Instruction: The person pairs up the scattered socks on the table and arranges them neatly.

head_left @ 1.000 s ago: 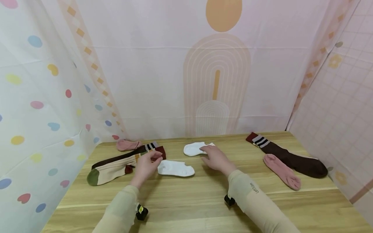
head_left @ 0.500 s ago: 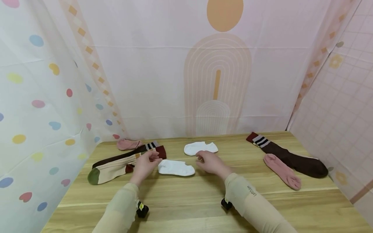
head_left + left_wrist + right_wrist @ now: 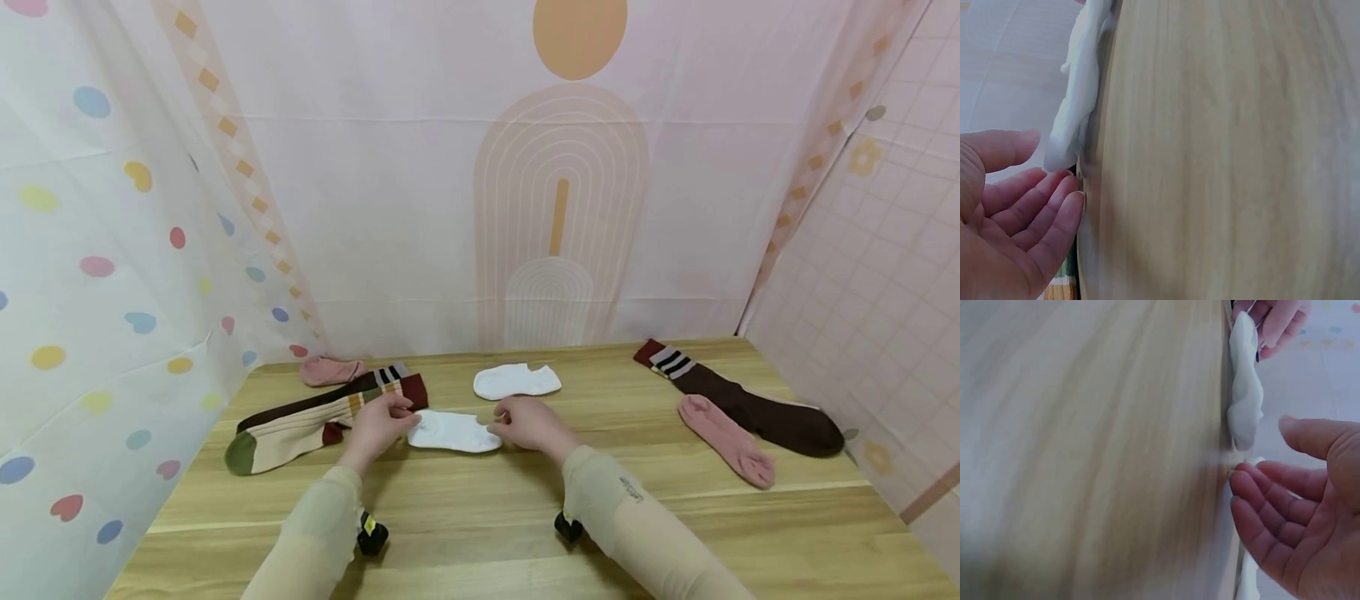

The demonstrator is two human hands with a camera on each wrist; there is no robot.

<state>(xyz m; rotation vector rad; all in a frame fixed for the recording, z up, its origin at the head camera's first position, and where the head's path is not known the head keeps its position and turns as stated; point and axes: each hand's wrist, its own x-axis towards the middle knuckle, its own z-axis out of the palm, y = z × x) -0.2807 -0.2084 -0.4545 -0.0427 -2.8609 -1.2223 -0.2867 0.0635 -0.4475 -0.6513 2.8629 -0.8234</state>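
Observation:
A white ankle sock (image 3: 452, 432) lies flat on the wooden table between the two hands. My left hand (image 3: 378, 427) is at its left end; in the left wrist view the thumb and fingers (image 3: 1054, 234) are apart around that end without gripping it. At the right end is my right hand (image 3: 534, 425), its thumb and loosely bent fingers (image 3: 1272, 519) spread close to the sock in the right wrist view, with nothing held. A second white ankle sock (image 3: 516, 382) lies just behind, towards the back edge.
On the left lie a cream striped sock (image 3: 288, 446) with a green toe, a dark brown sock (image 3: 300, 410) and a pink sock (image 3: 330, 372). Another dark brown sock (image 3: 757, 417) and pink sock (image 3: 726, 442) lie on the right. A patterned curtain (image 3: 390, 208) hangs behind the table.
My right hand has left the rear white sock and moved left and nearer, to the right end of the front white sock. My left hand has barely moved.

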